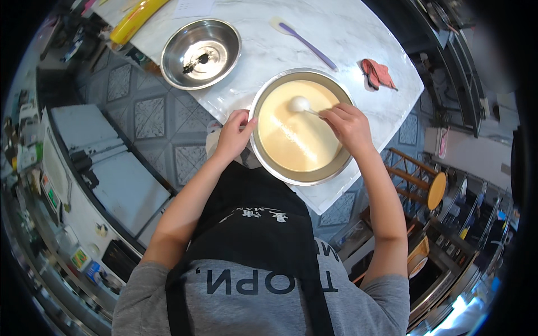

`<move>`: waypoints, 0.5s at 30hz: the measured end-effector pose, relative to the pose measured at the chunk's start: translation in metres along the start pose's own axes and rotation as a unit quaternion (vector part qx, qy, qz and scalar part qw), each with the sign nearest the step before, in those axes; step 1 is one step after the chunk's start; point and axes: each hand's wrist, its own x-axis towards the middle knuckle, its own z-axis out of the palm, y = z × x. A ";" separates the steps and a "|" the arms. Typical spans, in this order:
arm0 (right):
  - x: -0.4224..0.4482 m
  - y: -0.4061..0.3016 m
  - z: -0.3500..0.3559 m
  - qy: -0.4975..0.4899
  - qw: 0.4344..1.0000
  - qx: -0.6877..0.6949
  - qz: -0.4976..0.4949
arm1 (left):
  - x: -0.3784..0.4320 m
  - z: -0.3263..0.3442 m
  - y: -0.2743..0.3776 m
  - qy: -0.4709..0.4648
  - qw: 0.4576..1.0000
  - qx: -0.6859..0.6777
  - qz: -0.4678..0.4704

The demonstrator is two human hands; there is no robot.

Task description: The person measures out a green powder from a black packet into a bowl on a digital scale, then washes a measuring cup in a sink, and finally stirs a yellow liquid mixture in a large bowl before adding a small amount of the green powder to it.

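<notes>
A large stainless steel bowl (260, 161) stands at the near corner of the table, holding a smooth pale yellow liquid (290, 143). At its left side my left hand (233, 136) grips the rim, thumb on top. Over the opposite side my right hand (351, 128) pinches the thin handle of a spoon (313, 112). The spoon's head carries a rounded white mass (299, 103) above the liquid or at its surface; I cannot tell which. Its exact make-up is unclear.
A second steel bowl (168, 69) with dark residue inside sits at the table's left edge. Beyond the large bowl lie a purple-handled spatula (311, 47) and a folded red cloth (378, 74). A yellow roll (136, 23) rests far left. A wooden stool (436, 191) stands right.
</notes>
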 end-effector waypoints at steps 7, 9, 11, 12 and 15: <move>0.011 0.013 0.007 -0.048 0.962 -0.258 -0.081 | 0.022 -0.029 0.024 -0.238 0.921 -0.145 -0.274; -0.002 0.013 0.002 -0.144 0.949 -0.279 -0.028 | 0.028 -0.032 0.020 -0.306 0.894 -0.170 -0.281; -0.017 0.002 0.003 -0.135 0.949 -0.286 -0.018 | 0.031 -0.033 0.011 -0.335 0.884 -0.178 -0.273; -0.025 -0.006 0.007 -0.147 0.949 -0.276 0.033 | 0.033 -0.033 0.011 -0.351 0.876 -0.186 -0.273; -0.039 -0.038 0.018 -0.152 0.945 -0.250 0.148 | 0.037 -0.036 0.008 -0.387 0.865 -0.181 -0.263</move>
